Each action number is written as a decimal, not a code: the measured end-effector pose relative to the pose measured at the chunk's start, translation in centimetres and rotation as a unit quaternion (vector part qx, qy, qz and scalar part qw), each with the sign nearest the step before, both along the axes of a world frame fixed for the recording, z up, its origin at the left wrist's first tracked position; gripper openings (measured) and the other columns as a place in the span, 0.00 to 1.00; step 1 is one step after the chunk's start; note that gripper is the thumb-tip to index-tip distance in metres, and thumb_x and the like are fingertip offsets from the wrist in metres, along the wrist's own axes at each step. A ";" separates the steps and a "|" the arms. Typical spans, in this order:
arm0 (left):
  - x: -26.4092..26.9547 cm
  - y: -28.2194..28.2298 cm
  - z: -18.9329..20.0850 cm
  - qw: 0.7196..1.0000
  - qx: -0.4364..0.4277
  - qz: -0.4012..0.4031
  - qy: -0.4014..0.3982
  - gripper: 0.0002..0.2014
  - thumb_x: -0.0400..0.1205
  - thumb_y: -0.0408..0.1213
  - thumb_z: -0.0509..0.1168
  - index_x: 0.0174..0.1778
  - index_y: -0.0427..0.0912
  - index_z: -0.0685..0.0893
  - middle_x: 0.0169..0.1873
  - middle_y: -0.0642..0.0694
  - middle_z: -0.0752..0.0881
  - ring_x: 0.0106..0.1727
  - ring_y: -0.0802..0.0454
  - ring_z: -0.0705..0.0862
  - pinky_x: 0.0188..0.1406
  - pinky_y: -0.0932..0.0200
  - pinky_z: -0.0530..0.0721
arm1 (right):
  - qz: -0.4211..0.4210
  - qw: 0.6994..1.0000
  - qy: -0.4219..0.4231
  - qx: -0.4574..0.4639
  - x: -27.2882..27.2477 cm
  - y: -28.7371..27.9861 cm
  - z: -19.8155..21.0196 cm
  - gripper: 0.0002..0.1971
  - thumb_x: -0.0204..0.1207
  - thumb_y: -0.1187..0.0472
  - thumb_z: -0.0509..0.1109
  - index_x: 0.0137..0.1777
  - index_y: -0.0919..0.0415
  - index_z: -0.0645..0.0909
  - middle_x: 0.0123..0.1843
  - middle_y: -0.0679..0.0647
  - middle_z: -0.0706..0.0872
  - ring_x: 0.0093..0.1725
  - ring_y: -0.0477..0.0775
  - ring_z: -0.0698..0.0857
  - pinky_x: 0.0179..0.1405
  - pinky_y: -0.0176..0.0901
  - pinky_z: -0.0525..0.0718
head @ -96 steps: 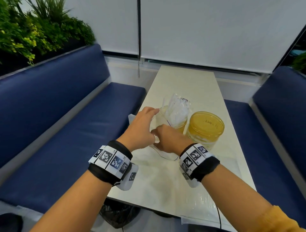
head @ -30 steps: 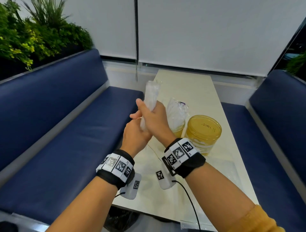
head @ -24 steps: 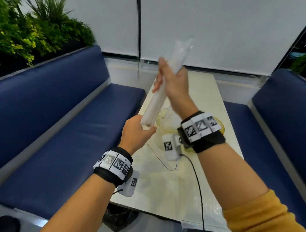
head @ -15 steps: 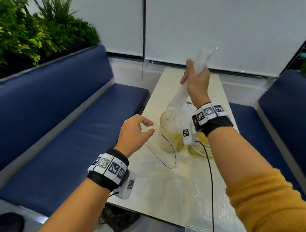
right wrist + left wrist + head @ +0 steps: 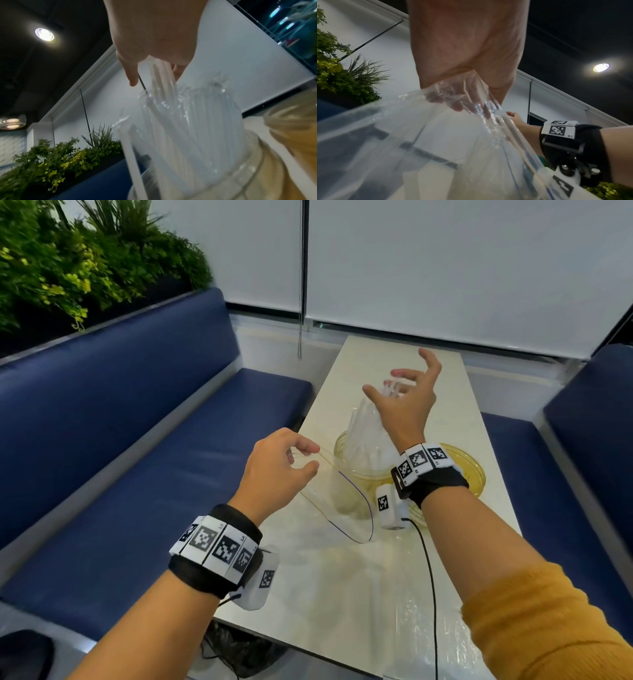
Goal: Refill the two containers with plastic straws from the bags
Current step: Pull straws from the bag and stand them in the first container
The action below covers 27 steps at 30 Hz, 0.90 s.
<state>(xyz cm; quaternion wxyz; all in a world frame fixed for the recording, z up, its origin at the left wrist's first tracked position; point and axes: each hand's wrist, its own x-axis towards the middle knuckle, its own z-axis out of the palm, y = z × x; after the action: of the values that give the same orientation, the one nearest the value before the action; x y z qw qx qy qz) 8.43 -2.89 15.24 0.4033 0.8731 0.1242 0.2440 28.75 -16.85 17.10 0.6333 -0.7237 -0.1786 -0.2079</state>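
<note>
Clear straws (image 5: 363, 436) stand bunched in a yellowish clear container (image 5: 339, 448) on the white table (image 5: 342, 594). My right hand (image 5: 397, 378) hovers over the straw tops with fingers spread; in the right wrist view the straws (image 5: 188, 128) reach up to its palm. A second yellowish container (image 5: 476, 474) stands just to the right, mostly hidden behind my right wrist, and shows in the right wrist view (image 5: 295, 128). To the left of the containers, my left hand (image 5: 313, 456) pinches the edge of a limp clear zip bag (image 5: 329, 498), which looks empty. The left wrist view shows that bag (image 5: 436, 148) hanging from the fingers.
Blue benches run along both sides, left (image 5: 137, 474) and right (image 5: 582, 457). Green plants (image 5: 68, 268) sit behind the left bench. A blind cord (image 5: 300, 302) hangs at the far wall. Something black (image 5: 239, 648) lies under the table's near edge.
My right hand pulled the straw bundle out of the bag, brought it down into the left container and let go, fingers spreading. My left hand kept hold of the bag.
</note>
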 end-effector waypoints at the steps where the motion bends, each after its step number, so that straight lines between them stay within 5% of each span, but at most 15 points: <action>1: 0.0 0.1 0.2 1.000 0.006 -0.007 0.006 0.12 0.76 0.35 0.75 0.51 0.56 0.88 0.50 0.58 0.87 0.50 0.51 0.87 0.52 0.45 0.90 | -0.008 1.000 -0.017 0.000 0.1 0.0 0.2 0.42 0.66 0.52 0.85 0.77 0.44 0.66 0.57 0.50 0.85 0.53 0.47 0.88 0.52 0.37 0.86; 3: -0.1 0.2 0.6 0.999 0.021 -0.026 0.028 0.17 0.75 0.28 0.72 0.54 0.55 0.88 0.52 0.57 0.86 0.53 0.50 0.87 0.54 0.45 0.90 | -0.026 0.996 -0.055 -0.067 0.3 0.0 0.3 0.28 0.78 0.50 0.75 0.77 0.49 0.73 0.61 0.52 0.87 0.59 0.49 0.86 0.58 0.39 0.83; 5: -0.4 0.3 1.2 0.997 0.035 -0.049 0.051 0.22 0.73 0.25 0.70 0.60 0.53 0.87 0.55 0.58 0.84 0.57 0.50 0.85 0.56 0.46 0.89 | -0.008 0.965 -0.083 -0.250 0.3 -0.1 0.0 0.17 0.88 0.51 0.61 0.68 0.59 0.83 0.60 0.56 0.88 0.61 0.55 0.85 0.59 0.42 0.78; 8: -0.8 0.4 1.9 0.990 0.059 -0.086 0.096 0.30 0.72 0.24 0.70 0.70 0.51 0.83 0.62 0.59 0.80 0.61 0.52 0.83 0.58 0.51 0.88 | 0.055 0.871 -0.057 -0.486 0.1 -0.8 -1.2 0.23 0.90 0.52 0.53 0.44 0.64 0.83 0.42 0.60 0.86 0.49 0.65 0.85 0.48 0.50 0.80; 11: -1.0 0.3 2.3 0.984 0.078 -0.105 0.118 0.36 0.71 0.24 0.70 0.76 0.51 0.78 0.68 0.56 0.77 0.63 0.52 0.81 0.56 0.59 0.85 | 0.022 0.854 -0.099 -0.510 -0.2 -1.9 -0.8 0.24 0.88 0.46 0.53 0.49 0.55 0.89 0.52 0.55 0.90 0.58 0.61 0.84 0.70 0.64 0.74; 12: -1.0 0.2 2.4 0.983 0.080 -0.112 0.124 0.38 0.71 0.23 0.71 0.78 0.51 0.76 0.70 0.55 0.76 0.65 0.52 0.80 0.57 0.61 0.83 | -0.001 0.863 -0.128 -0.489 -0.8 -2.1 0.0 0.23 0.87 0.43 0.55 0.52 0.52 0.91 0.56 0.52 0.91 0.61 0.59 0.84 0.70 0.63 0.74; 15: -0.8 -0.2 2.3 0.977 0.088 -0.132 0.142 0.41 0.70 0.23 0.70 0.81 0.49 0.72 0.74 0.54 0.73 0.71 0.50 0.76 0.64 0.61 0.80 | 0.011 0.880 -0.198 -0.432 -3.7 -2.7 2.8 0.24 0.84 0.41 0.61 0.37 0.54 0.90 0.36 0.47 0.89 0.39 0.53 0.86 0.45 0.47 0.82; 17: -0.7 -0.6 2.0 0.975 0.103 -0.140 0.140 0.43 0.68 0.22 0.68 0.82 0.46 0.71 0.75 0.54 0.72 0.73 0.49 0.72 0.70 0.54 0.80 | 0.136 0.869 -0.164 -0.446 -6.1 -2.8 4.1 0.26 0.82 0.43 0.66 0.29 0.59 0.88 0.24 0.49 0.86 0.27 0.51 0.84 0.36 0.45 0.85; 19: -0.7 -1.0 1.7 0.974 0.112 -0.146 0.134 0.44 0.68 0.22 0.68 0.83 0.45 0.69 0.76 0.54 0.71 0.74 0.47 0.70 0.72 0.49 0.80 | 0.268 0.821 -0.044 -0.501 -8.6 -2.4 3.5 0.22 0.81 0.47 0.70 0.32 0.61 0.90 0.26 0.50 0.89 0.26 0.48 0.87 0.36 0.40 0.87; 21: -0.9 -1.5 1.4 0.973 0.117 -0.152 0.132 0.45 0.69 0.20 0.70 0.84 0.45 0.67 0.78 0.53 0.69 0.76 0.48 0.69 0.71 0.56 0.77 | 0.318 0.772 0.012 -0.551 -10.6 -1.4 0.9 0.15 0.81 0.50 0.72 0.45 0.60 0.92 0.38 0.49 0.92 0.37 0.48 0.88 0.43 0.41 0.85; 24: -1.7 -2.3 1.2 0.971 0.133 -0.155 0.124 0.46 0.69 0.19 0.70 0.85 0.46 0.66 0.80 0.54 0.67 0.77 0.53 0.66 0.68 0.66 0.72 | 0.262 0.720 0.032 -0.642 -12.6 0.6 -3.6 0.26 0.78 0.45 0.71 0.74 0.54 0.79 0.63 0.54 0.86 0.61 0.57 0.85 0.60 0.50 0.83; 27: -2.6 -2.7 0.7 0.971 0.158 -0.152 0.094 0.46 0.67 0.18 0.65 0.85 0.47 0.66 0.80 0.56 0.67 0.76 0.55 0.66 0.73 0.58 0.76 | 0.200 0.625 0.024 -0.754 -13.3 1.9 -6.9 0.35 0.77 0.38 0.69 0.78 0.55 0.68 0.67 0.57 0.81 0.67 0.63 0.80 0.61 0.56 0.82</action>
<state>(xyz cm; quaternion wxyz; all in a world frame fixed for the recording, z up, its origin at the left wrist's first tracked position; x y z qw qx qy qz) 5.78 -5.61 15.93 0.2796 0.9533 -0.0125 0.1135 15.41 -14.99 10.20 -0.1036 -0.8992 -0.3981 0.1488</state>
